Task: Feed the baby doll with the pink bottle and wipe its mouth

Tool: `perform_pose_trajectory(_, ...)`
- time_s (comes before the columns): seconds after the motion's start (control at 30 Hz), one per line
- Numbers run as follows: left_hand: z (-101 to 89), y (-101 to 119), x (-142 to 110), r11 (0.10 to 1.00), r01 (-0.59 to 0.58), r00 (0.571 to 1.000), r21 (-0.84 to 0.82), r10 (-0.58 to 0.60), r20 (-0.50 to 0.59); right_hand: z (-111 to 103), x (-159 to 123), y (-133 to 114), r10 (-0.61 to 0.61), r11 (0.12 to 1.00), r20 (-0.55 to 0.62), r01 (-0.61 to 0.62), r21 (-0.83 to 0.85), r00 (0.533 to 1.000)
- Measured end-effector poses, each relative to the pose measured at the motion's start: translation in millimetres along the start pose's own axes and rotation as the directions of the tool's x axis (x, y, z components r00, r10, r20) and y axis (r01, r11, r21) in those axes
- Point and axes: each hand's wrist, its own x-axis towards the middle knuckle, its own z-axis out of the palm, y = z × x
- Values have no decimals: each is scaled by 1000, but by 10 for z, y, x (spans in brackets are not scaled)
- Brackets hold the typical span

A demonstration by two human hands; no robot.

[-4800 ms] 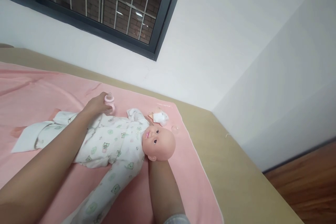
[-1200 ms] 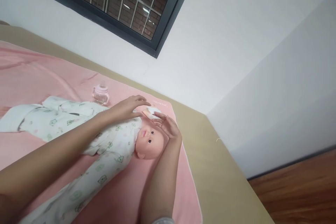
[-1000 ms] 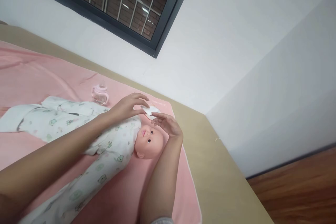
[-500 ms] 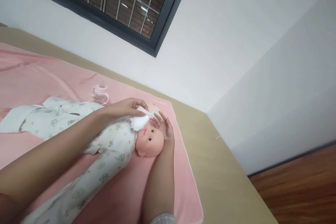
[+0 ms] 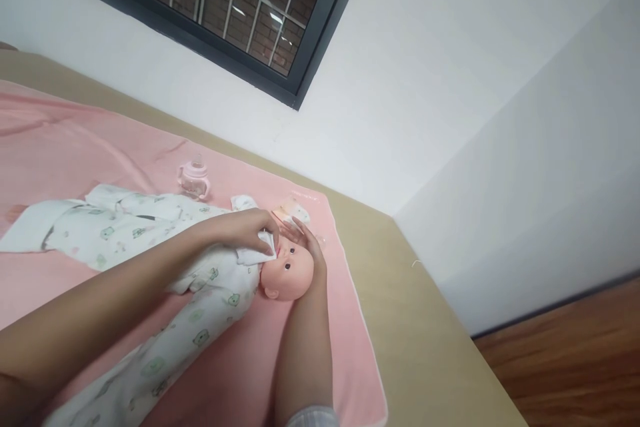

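Note:
A baby doll (image 5: 287, 279) in white printed clothes lies on its back on a pink blanket (image 5: 250, 360). My left hand (image 5: 255, 228) pinches a white wipe or tissue (image 5: 253, 256) and presses it at the doll's mouth and chin. Around the far side and top of the doll's head curves my right hand (image 5: 314, 245). Its fingers are stretched out, touching the head and holding nothing. The lower part of the doll's face is partly covered by the left hand.
Beyond the doll stands a pink two-handled baby bottle (image 5: 194, 179). A small whitish and orange item (image 5: 296, 211), kind unclear, lies behind my right hand. The tan tabletop (image 5: 415, 340) borders a white wall with a barred window (image 5: 260, 13).
My left hand has moved down toward the doll's mouth with the white wipe or tissue, which now touches the face. My right hand stays at the head.

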Motion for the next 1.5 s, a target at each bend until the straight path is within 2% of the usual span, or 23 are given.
perform_pose_trajectory(0.23, 48, 22, -8, 992, 72, 997, 101, -68, -45, 60, -21, -32, 9, 1000, -18, -9, -13, 1000)
perform_pose_trajectory(0.47, 10, 109, -32, 978, 101, 993, 184, -90, -70, 3, 45, 12, 12, 1000, -29, -12, -5, 1000)
perform_pose_trajectory(0.63, 42, 93, -28, 977, 92, 993, 191, -77, -86, -23, 68, 30, 12, 1000, -35, -13, -22, 999)
perform_pose_trajectory(1.1, 114, 64, 27, 962, 144, 971, 231, -93, -220, -60, 107, 65, 28, 1000, -54, -27, 11, 998)
perform_pose_trajectory(1.5, 131, 118, 36, 981, 96, 978, 167, -61, -201, 16, 23, 26, -3, 1000, -51, 3, 2, 999)
